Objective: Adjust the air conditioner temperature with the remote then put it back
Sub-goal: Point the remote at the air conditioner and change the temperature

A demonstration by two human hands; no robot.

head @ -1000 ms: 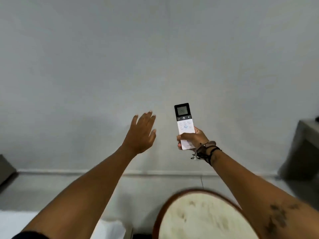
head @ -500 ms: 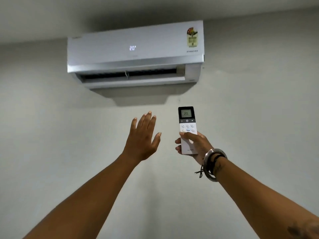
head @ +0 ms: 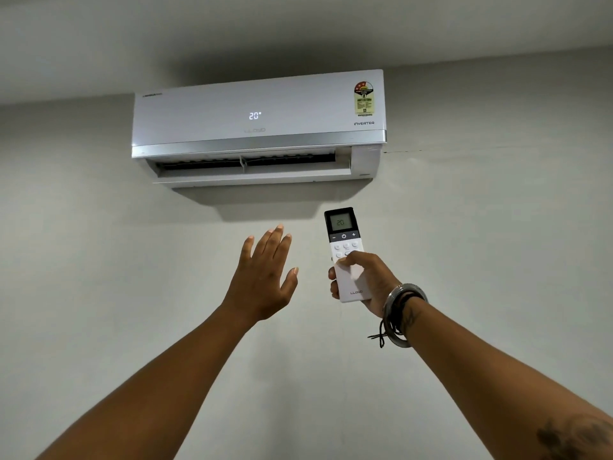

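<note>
The right hand grips the remote, pointed up under the air conditioner — both show 20. The left hand is open, empty. The thumb might hit a wrong button — it sits low.

The right hand grips the white remote upright, thumb on its buttons, screen reading 20. At ten o'clock hangs the air conditioner, showing 20. The left hand is raised, fingers spread, empty.

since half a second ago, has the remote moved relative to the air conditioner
No. The remote in the right hand sits below the air conditioner, under its right end, as before; both read 20.
</note>
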